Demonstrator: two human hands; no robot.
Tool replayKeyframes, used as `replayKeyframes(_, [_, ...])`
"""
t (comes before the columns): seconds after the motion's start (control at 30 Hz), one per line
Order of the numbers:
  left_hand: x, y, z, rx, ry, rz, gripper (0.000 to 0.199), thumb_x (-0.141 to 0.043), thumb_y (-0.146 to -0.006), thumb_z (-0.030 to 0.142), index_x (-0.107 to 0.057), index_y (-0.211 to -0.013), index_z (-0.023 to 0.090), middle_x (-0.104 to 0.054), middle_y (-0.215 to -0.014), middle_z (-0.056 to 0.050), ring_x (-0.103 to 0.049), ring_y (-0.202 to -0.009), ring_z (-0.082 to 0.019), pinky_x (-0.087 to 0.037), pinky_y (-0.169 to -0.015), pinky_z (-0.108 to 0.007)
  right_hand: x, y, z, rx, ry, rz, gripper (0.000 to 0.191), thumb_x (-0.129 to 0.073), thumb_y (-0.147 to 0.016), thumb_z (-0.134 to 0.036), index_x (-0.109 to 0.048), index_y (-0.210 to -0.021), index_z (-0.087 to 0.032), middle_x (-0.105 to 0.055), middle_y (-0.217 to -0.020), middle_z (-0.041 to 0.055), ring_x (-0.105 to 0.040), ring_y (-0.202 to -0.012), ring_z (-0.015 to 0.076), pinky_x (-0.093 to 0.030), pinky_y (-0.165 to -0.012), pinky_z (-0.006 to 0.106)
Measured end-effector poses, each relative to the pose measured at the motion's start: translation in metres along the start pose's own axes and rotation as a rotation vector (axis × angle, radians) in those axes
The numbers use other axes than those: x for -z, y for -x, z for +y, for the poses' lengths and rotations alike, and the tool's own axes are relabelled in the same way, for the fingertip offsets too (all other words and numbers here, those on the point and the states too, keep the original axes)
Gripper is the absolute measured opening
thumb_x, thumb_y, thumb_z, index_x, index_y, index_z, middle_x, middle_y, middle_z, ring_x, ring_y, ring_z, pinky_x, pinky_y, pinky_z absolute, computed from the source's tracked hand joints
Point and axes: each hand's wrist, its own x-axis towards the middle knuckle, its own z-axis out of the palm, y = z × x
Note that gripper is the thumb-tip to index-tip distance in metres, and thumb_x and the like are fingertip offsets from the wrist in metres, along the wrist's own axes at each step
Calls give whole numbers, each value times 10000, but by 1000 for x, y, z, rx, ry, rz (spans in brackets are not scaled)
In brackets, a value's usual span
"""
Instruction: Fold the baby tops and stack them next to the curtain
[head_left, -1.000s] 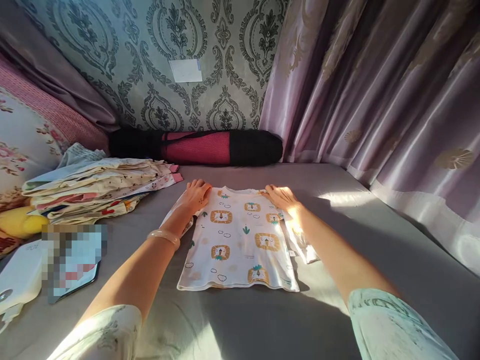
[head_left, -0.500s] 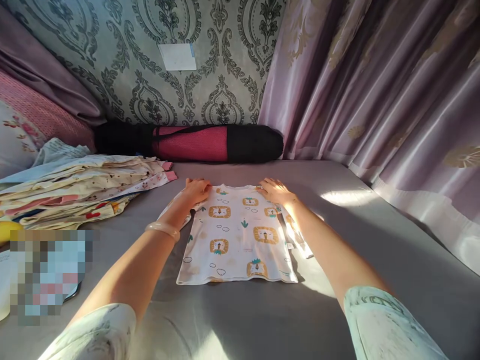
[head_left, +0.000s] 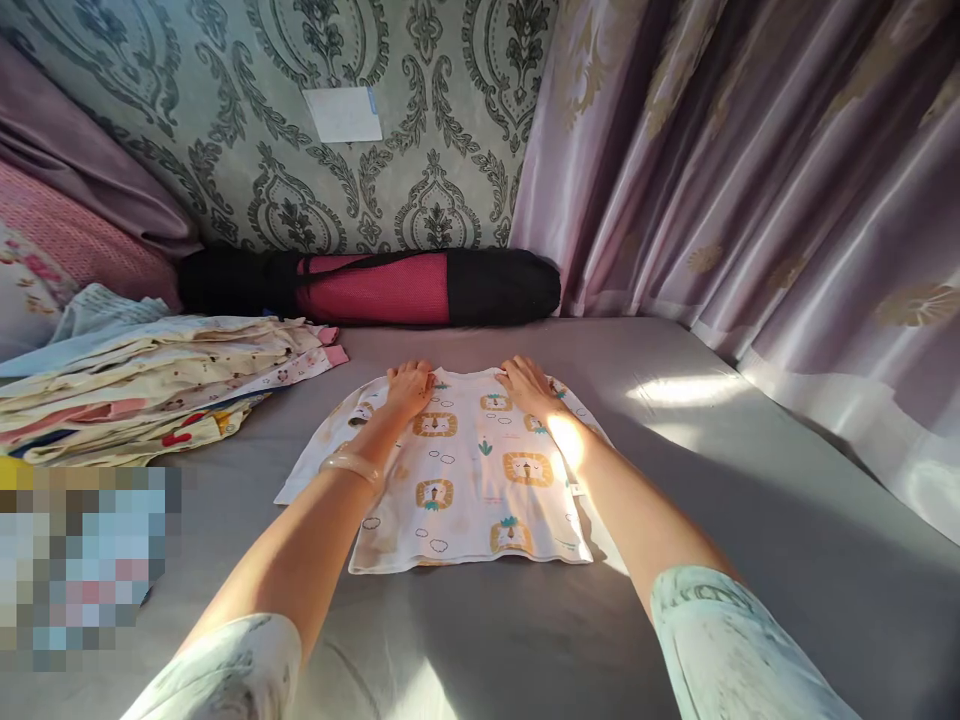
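Observation:
A small white long-sleeved shirt [head_left: 465, 470] with orange lion faces, little clouds and green plants lies spread in front of me. Its collar is at the far side and its hem faces me. My left hand [head_left: 409, 388] rests at the shoulder left of the collar, fingers bent over the cloth. My right hand [head_left: 526, 382] grips the opposite shoulder, close to the neckline. The fingertips are partly hidden. Both sleeves slope outward, and each forearm crosses over part of one. A pale bangle [head_left: 352, 465] circles my left wrist.
Stacked children's clothes [head_left: 172, 370] lie on the left of the grey sheet [head_left: 480, 650]. A long black-and-pink bag [head_left: 371, 288] lies along the patterned wall [head_left: 442, 130]. Purple curtains [head_left: 675, 180] hang on the right. Something pixelated [head_left: 90, 560] is at lower left.
Both hands have moved inward toward the collar. The sleeves, bunched and narrow before, now fan out wider at the sides. The shirt's body stays in nearly the same place.

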Motion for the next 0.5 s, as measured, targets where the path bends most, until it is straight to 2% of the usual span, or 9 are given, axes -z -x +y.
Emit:
replayKeyframes(0.13, [7,4,4,17,-60,8,332,-410,-951,282,-599,-1196,164,-608,-1232,-190,-529,-1158,-335,-368,-925,-447,14,3,13,1,-198,49,336,-395,-1008,-344,-626,-1221,-224,-616,-1294,104,-525,-1216,251,-391,-1016,373])
replayKeyframes(0.23, [15,8,14,-18,-58,53,384,-432,-937,273,-568,-1270,141,-573,-1272,-207,-505,-1178,-350,-360,-951,-464,29,18,40,-184,-345,149,306,-393,-970,-258,-677,-1051,-181,-683,-1147,115,-615,-1054,227,-463,-908,331])
replayKeyframes(0.33, [20,13,35,-98,5,55,387,-399,-945,244,-584,-1273,154,-585,-1270,-187,-505,-1185,-343,-366,-957,-468,43,54,71,-426,-413,116,236,-453,-909,-253,-636,-777,-185,-691,-796,83,-638,-728,196,-498,-671,308])
replayKeyframes(0.4, [20,16,54,-187,61,25,366,-393,-943,222,-617,-1228,176,-610,-1252,-158,-520,-1177,-327,-377,-955,-462,49,88,86,-503,-463,35,220,-501,-878,-271,-584,-688,-197,-633,-639,28,-584,-557,153,-464,-555,269])
replayKeyframes(0.5, [14,19,85,-330,144,-35,336,-391,-941,194,-655,-1148,186,-650,-1218,-123,-554,-1153,-297,-395,-969,-452,57,138,91,-546,-442,-55,288,-559,-855,-348,-544,-602,-211,-542,-498,-20,-519,-462,127,-395,-473,231])
